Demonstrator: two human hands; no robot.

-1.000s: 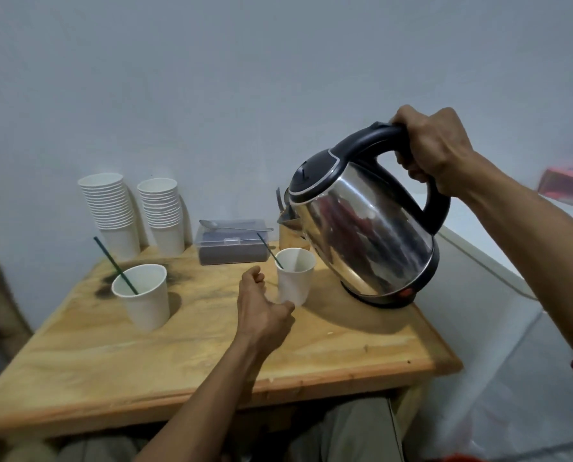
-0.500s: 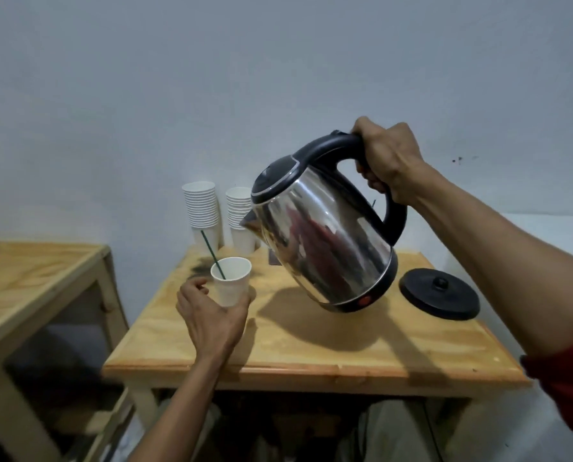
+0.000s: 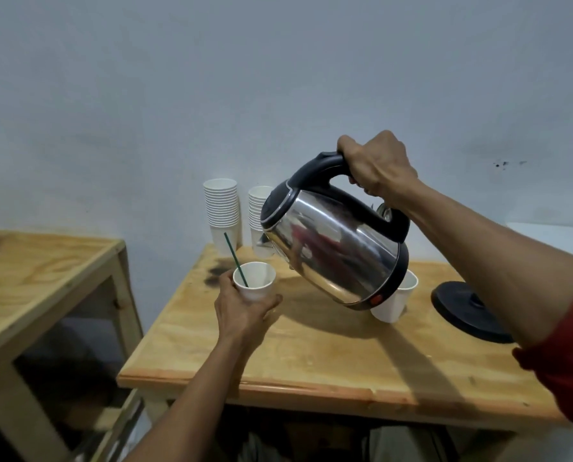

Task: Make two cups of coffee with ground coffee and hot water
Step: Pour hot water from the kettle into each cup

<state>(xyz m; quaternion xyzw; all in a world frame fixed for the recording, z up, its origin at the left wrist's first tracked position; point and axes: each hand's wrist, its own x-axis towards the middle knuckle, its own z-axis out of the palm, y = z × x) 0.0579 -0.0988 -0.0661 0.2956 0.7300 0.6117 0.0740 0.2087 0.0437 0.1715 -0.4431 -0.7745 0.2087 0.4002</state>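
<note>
Left hand: our left hand (image 3: 245,311) was closed around the lower wall of the near paper cup (image 3: 255,284), which stood on the table (image 3: 311,355) near its left edge; a green stirrer (image 3: 235,260) leaned inside it.
Right hand: our right hand (image 3: 376,165) was wrapped fully shut on the black handle of the steel kettle (image 3: 331,248), which we held in the air, tilted with the spout toward the near cup.
Spout: it hung just right of the cup and above its rim; we could not see any water falling.
Second cup: the other paper cup (image 3: 398,301) stood on the table behind the kettle's lower edge, partly hidden.
Doing it well: we judged that the spout needed to come over the middle of the cup before we tilted more, the pour should be slow and thin, and our fingers should stay low on the cup, away from the hot stream.
Further out: the kettle base (image 3: 461,315) lay at the right, and two cup stacks (image 3: 221,208) stood by the wall.
Change from half a second before: the kettle had tipped a little further down toward the cup, and the second cup had come into view.
</note>
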